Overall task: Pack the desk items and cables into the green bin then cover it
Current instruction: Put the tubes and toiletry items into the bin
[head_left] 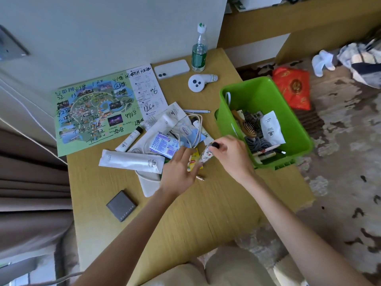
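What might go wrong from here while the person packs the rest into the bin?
1. The green bin stands at the right edge of the desk and seems to reach past it; a push from the right hand, which holds the floral tube, might tip it off.
2. The white cable loops among the packets in the pile; pulling it may drag small items away.

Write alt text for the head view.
A right hand holds a floral tube beside the green bin; the left hand is open over a pile of sachets and a cable on the desk. The bin holds a hairbrush.
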Tool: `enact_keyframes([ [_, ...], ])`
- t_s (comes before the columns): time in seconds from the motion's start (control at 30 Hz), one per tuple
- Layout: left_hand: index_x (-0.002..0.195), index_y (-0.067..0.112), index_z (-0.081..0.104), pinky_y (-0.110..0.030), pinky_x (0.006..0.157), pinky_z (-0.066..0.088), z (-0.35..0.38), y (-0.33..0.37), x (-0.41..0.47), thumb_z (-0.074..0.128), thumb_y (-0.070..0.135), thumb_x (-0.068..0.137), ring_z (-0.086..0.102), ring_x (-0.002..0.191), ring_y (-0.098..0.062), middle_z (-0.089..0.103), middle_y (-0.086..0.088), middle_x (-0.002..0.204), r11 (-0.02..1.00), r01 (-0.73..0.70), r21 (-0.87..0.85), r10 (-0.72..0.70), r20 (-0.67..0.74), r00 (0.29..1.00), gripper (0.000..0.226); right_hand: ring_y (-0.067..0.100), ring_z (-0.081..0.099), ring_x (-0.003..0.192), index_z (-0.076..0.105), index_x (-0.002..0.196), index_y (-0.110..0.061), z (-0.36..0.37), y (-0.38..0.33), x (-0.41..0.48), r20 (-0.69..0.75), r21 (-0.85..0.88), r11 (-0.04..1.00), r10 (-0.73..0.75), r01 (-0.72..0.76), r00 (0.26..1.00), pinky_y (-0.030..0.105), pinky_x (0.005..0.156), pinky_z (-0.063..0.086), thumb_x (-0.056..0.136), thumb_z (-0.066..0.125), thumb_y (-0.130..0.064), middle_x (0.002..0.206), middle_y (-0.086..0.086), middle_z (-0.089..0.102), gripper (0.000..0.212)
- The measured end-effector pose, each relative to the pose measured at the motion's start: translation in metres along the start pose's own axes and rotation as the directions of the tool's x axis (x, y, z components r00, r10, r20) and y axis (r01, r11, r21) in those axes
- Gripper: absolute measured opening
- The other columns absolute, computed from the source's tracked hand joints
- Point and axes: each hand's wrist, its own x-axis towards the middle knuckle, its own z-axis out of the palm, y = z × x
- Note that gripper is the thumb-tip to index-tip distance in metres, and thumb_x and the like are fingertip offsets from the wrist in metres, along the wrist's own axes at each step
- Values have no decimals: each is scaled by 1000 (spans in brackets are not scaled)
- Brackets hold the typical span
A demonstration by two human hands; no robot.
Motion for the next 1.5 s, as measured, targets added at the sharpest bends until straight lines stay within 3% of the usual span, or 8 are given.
enact_keyframes([
  [0.17, 128, 24, 45, -30, 81, 44, -5, 13, 26, 64, 51, 85, 53, 108, -11, 57, 3, 115, 962, 76, -264, -36, 153, 988, 54, 16, 59, 74, 69, 92, -9, 3, -15, 15, 9, 40, 999, -5, 5, 1000, 35, 68, 49, 90, 66, -34, 84, 1, 63, 25],
  [0.4, 105, 15, 43, -36, 54, 39, -19, -2, 63, 51, 37, 96, 59, 73, -32, 58, 0, 71, 956, 199, -214, -202, 6, 979, 25, 17, 68, 90, 67, 101, -9, 18, -23, 48, 66, 299, 946, 107, -122, 992, 41, 79, 55, 99, 48, -40, 94, 4, 72, 36],
  [0.57, 103, 6, 41, -35, 55, 33, -28, -31, 96, 63, 31, 91, 58, 82, -38, 62, -17, 92, 931, 363, -44, -365, -73, 928, 35, 24, 61, 104, 59, 112, -4, 36, -1, 78, 89, 45, 978, 198, -202, 976, 41, 86, 52, 97, 51, -9, 112, 9, 65, 18],
  [0.77, 104, 4, 45, -41, 65, 40, -23, -55, 98, 77, 36, 77, 54, 98, -36, 57, -16, 107, 870, 463, 167, -465, -32, 885, 53, 29, 40, 126, 42, 130, -1, 68, 25, 97, 233, -265, 920, 353, -291, 906, 36, 100, 41, 82, 66, -3, 135, 14, 40, 53],
  [0.93, 96, 4, 44, -36, 58, 38, -23, -82, 91, 66, 23, 83, 56, 86, -36, 59, -17, 94, 857, 498, 130, -496, -49, 867, 31, 29, 34, 124, 45, 126, -4, 89, 37, 102, 294, -252, 929, 340, -271, 893, 37, 102, 36, 72, 82, -32, 130, 13, 37, 71],
  [1.13, 93, 6, 44, -35, 57, 38, -23, -98, 83, 64, 25, 84, 57, 83, -36, 60, -16, 90, 822, 569, 31, -564, -102, 820, 28, 21, 31, 122, 50, 113, -13, 98, 41, 109, 307, -32, 902, 418, -430, 855, 31, 95, 32, 62, 87, -23, 113, 0, 31, 64],
  [1.3, 92, 12, 41, -40, 60, 47, -24, -99, 93, 59, 49, 89, 59, 79, -35, 60, -11, 83, 790, 613, -31, -613, -42, 789, 41, 20, 36, 117, 49, 113, -10, 106, 30, 120, 338, 73, 851, 468, -519, 816, 33, 92, 40, 67, 84, -22, 113, 1, 31, 59],
  [1.5, 101, 7, 49, -37, 63, 43, -27, -88, 115, 65, 57, 81, 55, 79, -31, 58, -9, 86, 711, 700, -66, -695, 91, 714, 56, 29, 41, 116, 50, 110, -5, 117, 18, 124, 150, -158, 900, 429, -407, 891, 35, 91, 38, 73, 81, -36, 120, 12, 47, 57],
])
